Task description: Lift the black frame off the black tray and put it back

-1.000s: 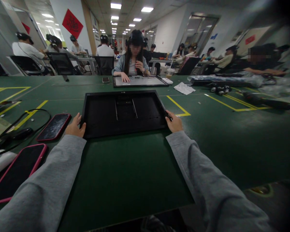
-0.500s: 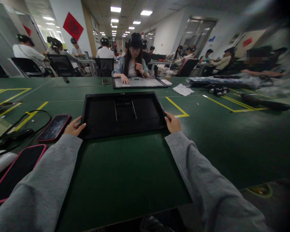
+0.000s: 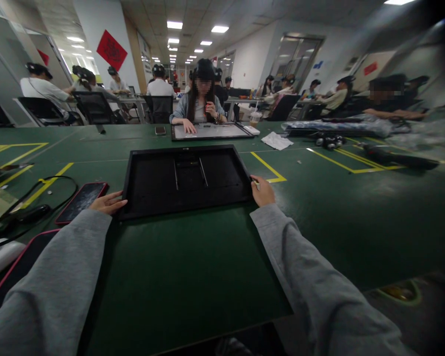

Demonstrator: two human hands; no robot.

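A black rectangular monitor housing lies before me on the green table, its hollow side up. Two thin metal strips run down its middle. At its left edge is my left hand, thumb against the rim near the lower corner, fingers fairly straight along the side. My right hand grips the opposite edge, with the fingers bent around the rim. Where the fingertips pass behind the rims, they are hidden. A red-edged phone lies just beyond my left hand.
Across the table a person rests a hand on a flat grey panel. Left are a black cable and a second pink-edged phone. Further right lie a crumpled tissue, plastic-wrapped parts and a dark tool.
The view has tilted up slightly. The housing's lower left corner has shifted a little toward me and left, with my left hand beside it. My right hand keeps to the right edge.
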